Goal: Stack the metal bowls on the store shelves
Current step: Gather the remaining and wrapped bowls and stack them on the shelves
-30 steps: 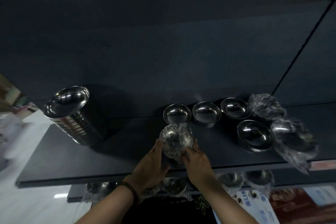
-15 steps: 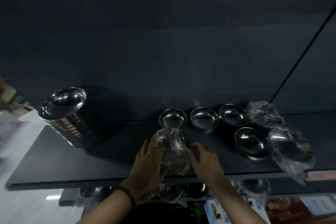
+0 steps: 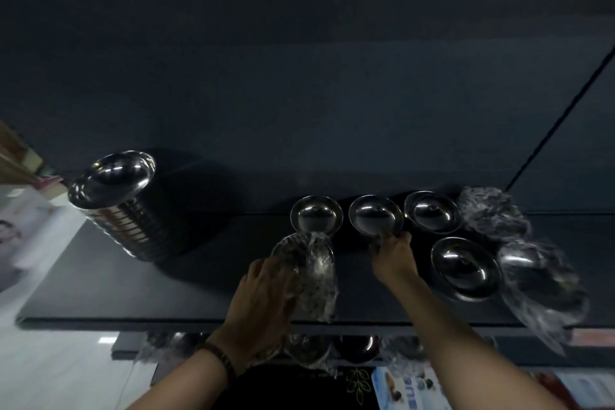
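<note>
Our left hand (image 3: 263, 303) grasps the wrapped bowls (image 3: 307, 273), a stack in clear plastic that stands on the shelf (image 3: 133, 283) near its front edge. The fingers (image 3: 266, 268) curl round the stack's left side. A dark band (image 3: 221, 356) sits on that wrist.

Our right hand (image 3: 394, 258) reaches further back. Its fingers (image 3: 382, 238) are clenched on the near rim of the middle bowl (image 3: 374, 215), which looks tipped slightly toward us. This bowl sits in a back row of three bare bowls, between the left bowl (image 3: 316, 213) and the right bowl (image 3: 432, 211). The left bowl is just behind the wrapped stack.

A bigger bowl (image 3: 466, 268) rests on the shelf to the right of our right hand. Beyond it lie two more plastic-wrapped bundles, one at the back (image 3: 492, 216) and one at the front (image 3: 539, 276), with the front one's plastic hanging over the shelf edge.

Well apart on the left stands a tall stack (image 3: 123, 206) of larger bowls. On the lower shelf (image 3: 126, 348) we see more bowls (image 3: 356, 346), some in plastic.
</note>
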